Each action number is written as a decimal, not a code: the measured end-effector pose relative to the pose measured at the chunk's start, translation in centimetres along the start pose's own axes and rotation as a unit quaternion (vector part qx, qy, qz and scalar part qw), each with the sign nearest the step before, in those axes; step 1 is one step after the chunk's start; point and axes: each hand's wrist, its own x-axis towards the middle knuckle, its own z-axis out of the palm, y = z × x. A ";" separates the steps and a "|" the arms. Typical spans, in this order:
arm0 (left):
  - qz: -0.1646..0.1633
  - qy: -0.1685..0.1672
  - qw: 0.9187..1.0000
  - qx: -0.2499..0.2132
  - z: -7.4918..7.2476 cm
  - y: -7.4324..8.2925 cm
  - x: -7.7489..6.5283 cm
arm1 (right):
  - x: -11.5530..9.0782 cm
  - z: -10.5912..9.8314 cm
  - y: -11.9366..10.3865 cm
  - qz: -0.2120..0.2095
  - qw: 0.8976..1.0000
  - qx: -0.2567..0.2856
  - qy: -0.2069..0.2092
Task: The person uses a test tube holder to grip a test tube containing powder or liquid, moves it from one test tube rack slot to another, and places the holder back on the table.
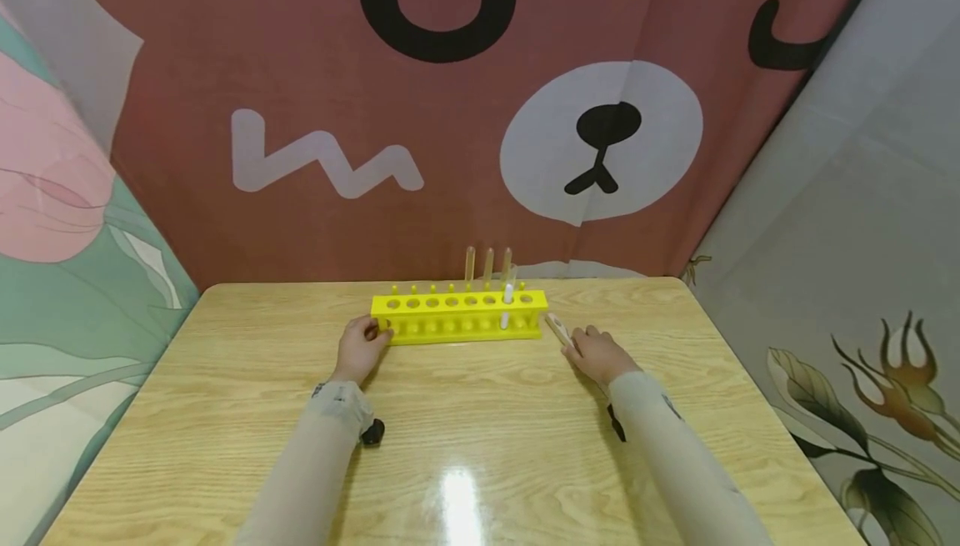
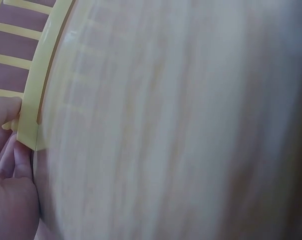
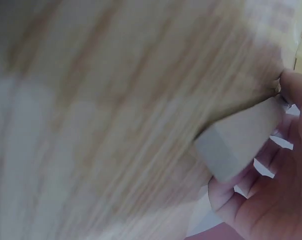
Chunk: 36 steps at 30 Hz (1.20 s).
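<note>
A yellow test tube rack (image 1: pixel 450 304) stands near the back edge of the table. My left hand (image 1: pixel 362 350) pinches its left end; in the left wrist view, the thumb and fingers of the left hand (image 2: pixel 11 200) lie about the corner of the rack (image 2: pixel 33 105). Three clear test tubes (image 1: pixel 489 264) rise at the back right of the rack. A white stick-like thing (image 1: pixel 507 294) stands in a hole near the right end, perhaps inside a tube. Right of the rack, my right hand (image 1: pixel 600 354) holds a pale wooden test tube clamp (image 3: pixel 240 137), its far end close to the rack.
The wood-grain table (image 1: pixel 465 413) reaches to a hanging curtain (image 1: pixel 315 229) with a bear print, close behind the rack. Printed curtains also hang along the left and right sides.
</note>
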 end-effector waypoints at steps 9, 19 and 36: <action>0.006 0.001 1.000 0.007 -0.1 -0.2 0.2 | 0.0 -0.3 -0.2 -0.004 1.000 -0.007 0.006; 0.010 -0.002 1.000 0.012 -0.2 -0.3 0.3 | 0.4 -0.5 0.1 0.022 0.999 0.033 0.014; 0.007 0.003 1.000 0.006 -0.1 0.1 -0.2 | -0.3 -0.6 0.8 0.041 0.988 0.128 0.080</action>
